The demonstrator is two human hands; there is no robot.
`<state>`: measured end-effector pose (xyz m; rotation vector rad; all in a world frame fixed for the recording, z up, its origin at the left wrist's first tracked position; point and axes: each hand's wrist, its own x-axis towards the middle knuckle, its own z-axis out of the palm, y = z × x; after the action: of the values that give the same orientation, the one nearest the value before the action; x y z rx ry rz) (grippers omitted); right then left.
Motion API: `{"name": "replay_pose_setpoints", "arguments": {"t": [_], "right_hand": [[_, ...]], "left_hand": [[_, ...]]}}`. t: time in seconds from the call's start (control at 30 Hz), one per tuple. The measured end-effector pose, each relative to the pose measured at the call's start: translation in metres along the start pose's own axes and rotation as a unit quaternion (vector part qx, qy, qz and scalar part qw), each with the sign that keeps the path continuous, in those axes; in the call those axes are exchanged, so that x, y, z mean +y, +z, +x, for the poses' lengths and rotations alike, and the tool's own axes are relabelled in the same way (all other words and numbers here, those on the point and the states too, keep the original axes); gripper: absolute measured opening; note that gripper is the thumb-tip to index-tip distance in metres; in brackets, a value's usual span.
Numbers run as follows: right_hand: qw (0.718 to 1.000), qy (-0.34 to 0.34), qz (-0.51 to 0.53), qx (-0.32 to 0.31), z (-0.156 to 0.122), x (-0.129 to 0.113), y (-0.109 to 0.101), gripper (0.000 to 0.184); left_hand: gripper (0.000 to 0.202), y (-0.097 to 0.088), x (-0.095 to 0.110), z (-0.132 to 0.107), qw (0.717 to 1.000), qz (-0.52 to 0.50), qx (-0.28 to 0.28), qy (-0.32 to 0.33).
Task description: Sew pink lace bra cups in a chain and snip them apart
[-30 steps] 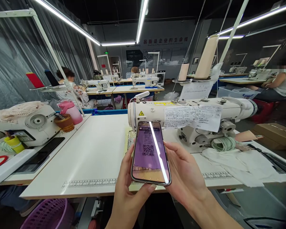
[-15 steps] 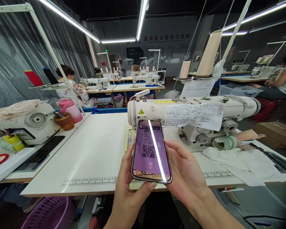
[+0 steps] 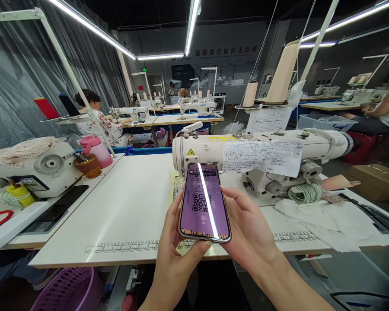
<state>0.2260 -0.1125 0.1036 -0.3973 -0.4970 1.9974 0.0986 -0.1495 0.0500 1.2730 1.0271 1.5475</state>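
Note:
A smartphone (image 3: 205, 203) with a purple screen showing a QR code is held upright, tilted back, above the front of the white table (image 3: 126, 203). My left hand (image 3: 178, 246) grips its left side, with the thumb at the bottom edge. Along the right side, my right hand (image 3: 246, 229) is closed against the phone, most of its fingers hidden behind. A light streak reflects down the screen. Just behind the phone stands a white sewing machine (image 3: 197, 147) with handwritten papers (image 3: 262, 156) stuck on its arm.
White cloth (image 3: 327, 222) and a coil of pale green cord (image 3: 304, 193) lie at the right. Another sewing machine (image 3: 52, 166) stands at the left, near a pink jug (image 3: 95, 151). A purple basket (image 3: 71, 289) sits below the table. Several people work at other machines.
The phone and both hands have shifted very slightly up and left in view. At the far left, a co-worker's arm reaches farther toward their machine. A person has appeared in the far background.

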Motion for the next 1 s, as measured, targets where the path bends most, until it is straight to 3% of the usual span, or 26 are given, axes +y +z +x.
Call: {"name": "replay_pose_setpoints", "arguments": {"t": [1.0], "right_hand": [[1.000, 0.000, -0.013, 0.006, 0.0072, -0.0005, -0.0041, 0.032]], "left_hand": [[0.080, 0.0022, -0.0033, 0.0031, 0.999, -0.028, -0.004, -0.015]]}}
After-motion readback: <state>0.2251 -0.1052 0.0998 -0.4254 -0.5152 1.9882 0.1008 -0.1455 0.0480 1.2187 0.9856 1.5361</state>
